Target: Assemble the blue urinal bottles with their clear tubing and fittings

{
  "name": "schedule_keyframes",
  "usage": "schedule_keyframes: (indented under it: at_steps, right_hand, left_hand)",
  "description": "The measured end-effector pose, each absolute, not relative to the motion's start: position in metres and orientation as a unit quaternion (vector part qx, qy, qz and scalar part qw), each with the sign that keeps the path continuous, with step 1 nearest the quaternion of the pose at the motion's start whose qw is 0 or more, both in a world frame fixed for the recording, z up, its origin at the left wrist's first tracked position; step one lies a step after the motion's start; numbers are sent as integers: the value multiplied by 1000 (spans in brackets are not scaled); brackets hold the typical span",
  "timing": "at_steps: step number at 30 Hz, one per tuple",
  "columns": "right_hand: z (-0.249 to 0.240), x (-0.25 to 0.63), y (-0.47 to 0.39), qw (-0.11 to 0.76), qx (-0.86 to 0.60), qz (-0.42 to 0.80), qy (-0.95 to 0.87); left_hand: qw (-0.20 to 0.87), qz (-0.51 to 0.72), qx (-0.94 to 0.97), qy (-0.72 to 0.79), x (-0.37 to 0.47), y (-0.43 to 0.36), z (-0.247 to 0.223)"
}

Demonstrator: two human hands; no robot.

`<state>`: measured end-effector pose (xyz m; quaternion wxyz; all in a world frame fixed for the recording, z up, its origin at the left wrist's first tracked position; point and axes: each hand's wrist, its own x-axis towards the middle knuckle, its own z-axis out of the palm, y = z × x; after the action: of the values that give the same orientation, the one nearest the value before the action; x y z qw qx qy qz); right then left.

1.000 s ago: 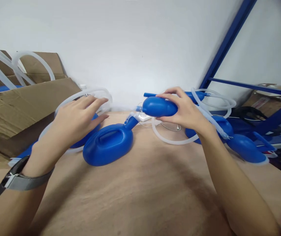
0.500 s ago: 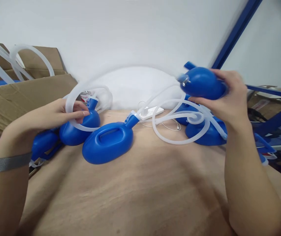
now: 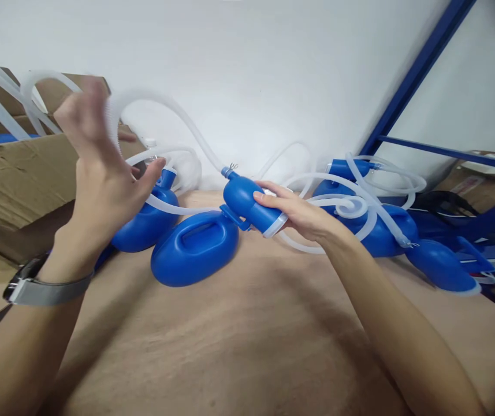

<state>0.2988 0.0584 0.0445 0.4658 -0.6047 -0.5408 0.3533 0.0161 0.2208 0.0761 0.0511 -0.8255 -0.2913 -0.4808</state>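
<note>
My right hand (image 3: pixel 290 211) grips a blue cup-shaped urinal head (image 3: pixel 251 202) with a white rim and a small handle. A translucent tube (image 3: pixel 156 95) leaves its narrow end and arches leftward to my left hand (image 3: pixel 104 156). That hand is raised, partly blurred, its fingers and thumb apart, with the tube passing beside the fingers; it does not appear to close on it. Below lies a blue urinal bottle (image 3: pixel 195 260) with a moulded handle, its neck hidden behind the held head. Another blue bottle (image 3: pixel 143 228) stands behind my left wrist.
An open cardboard box (image 3: pixel 17 173) with tubes sticking out stands at left. On the right lie more blue bottles (image 3: pixel 386 234), coiled tubes (image 3: pixel 351 208) and another urinal head (image 3: pixel 442 266) on the wooden table (image 3: pixel 212 341). A blue metal frame (image 3: pixel 420 75) rises at right.
My right hand has brought the urinal head from the upper right to the middle and turned it. My left hand has risen and its fingers have spread from the tube.
</note>
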Motion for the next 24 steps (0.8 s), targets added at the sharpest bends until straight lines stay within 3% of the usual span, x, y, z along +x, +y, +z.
schedule_keyframes:
  at_steps: [7, 11, 14, 18, 24]
  right_hand:
    - [41, 277, 60, 411, -574, 455, -543]
    - [41, 275, 57, 376, -576, 471, -553]
    - [39, 270, 58, 364, -592, 481, -534]
    - [43, 254, 60, 373, -608, 502, -489]
    - [45, 247, 58, 437, -591, 451, -507]
  left_hand:
    - [75, -394, -905, -141, 31, 196, 67]
    - [50, -295, -938, -175, 32, 207, 59]
    - [-27, -167, -960, -224, 32, 220, 53]
    - [-131, 7, -967, -219, 37, 225, 49]
    - [-160, 45, -973, -163, 39, 211, 56]
